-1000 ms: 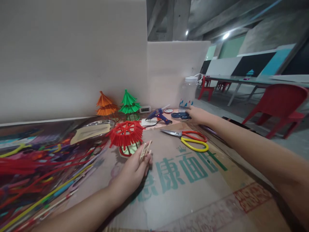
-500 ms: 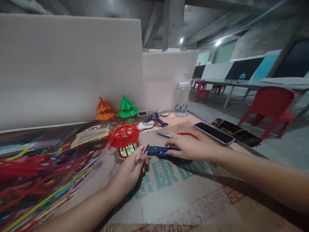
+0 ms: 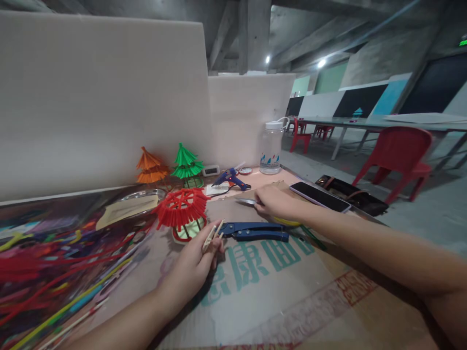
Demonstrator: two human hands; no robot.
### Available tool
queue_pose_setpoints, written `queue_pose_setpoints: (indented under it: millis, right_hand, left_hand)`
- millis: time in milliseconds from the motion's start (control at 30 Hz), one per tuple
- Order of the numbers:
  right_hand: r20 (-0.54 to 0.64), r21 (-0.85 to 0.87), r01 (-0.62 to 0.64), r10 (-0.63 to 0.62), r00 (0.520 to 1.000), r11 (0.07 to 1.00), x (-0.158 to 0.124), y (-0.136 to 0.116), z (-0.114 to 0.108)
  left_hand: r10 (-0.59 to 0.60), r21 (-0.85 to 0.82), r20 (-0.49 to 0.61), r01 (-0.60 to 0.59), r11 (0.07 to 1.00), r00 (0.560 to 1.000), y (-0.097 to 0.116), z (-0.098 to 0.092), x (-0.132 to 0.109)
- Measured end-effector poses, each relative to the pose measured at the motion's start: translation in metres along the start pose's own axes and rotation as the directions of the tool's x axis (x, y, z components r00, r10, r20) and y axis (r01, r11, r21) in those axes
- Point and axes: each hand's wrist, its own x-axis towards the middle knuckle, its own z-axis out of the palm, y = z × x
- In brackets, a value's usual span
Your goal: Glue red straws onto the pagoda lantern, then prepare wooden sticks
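Observation:
Several short wooden sticks are pinched in my left hand, their tips poking up past the fingers. My right hand is closed on the scissors; the pointed metal blades stick out to the left and the handles are hidden under the hand. Between the hands lies a blue-handled cutter, untouched by the right hand, its head close to my left fingertips. Just behind my left hand stands a small pavilion with a red fringed roof. Something yellow shows beneath my right wrist.
Orange and green fringed models, a blue glue gun and a water bottle stand at the back. A phone and black bag lie right. Coloured craft strips cover the left side.
My right hand has left the blue cutter, moved back and closed on the scissors. My left hand keeps its sticks. The view has shifted slightly.

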Motion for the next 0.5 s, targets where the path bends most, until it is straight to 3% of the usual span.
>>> queue_pose_setpoints:
  millis: [100, 233, 367, 500]
  right_hand:
    - [-0.023, 0.015, -0.063, 0.063, 0.998, 0.998, -0.001, 0.013, 0.002]
    - [0.046, 0.057, -0.096, 0.093, 0.995, 0.994, 0.010, 0.041, -0.001]
    - [0.054, 0.048, -0.219, 0.216, 0.975, 0.975, 0.047, 0.061, -0.007]
    - [0.067, 0.068, -0.322, 0.317, 0.946, 0.944, 0.087, 0.061, -0.003]
  left_hand:
    - [0.016, -0.024, 0.034, -0.015, 1.000, 0.999, 0.000, 0.000, -0.001]
    - [0.026, 0.002, 0.031, -0.026, 1.000, 0.999, -0.002, 0.000, -0.001]
    - [0.038, 0.030, 0.025, -0.039, 0.999, 0.999, -0.003, -0.001, 0.001]
    - [0.048, 0.000, 0.010, -0.048, 0.999, 0.999, -0.002, 0.000, 0.000]
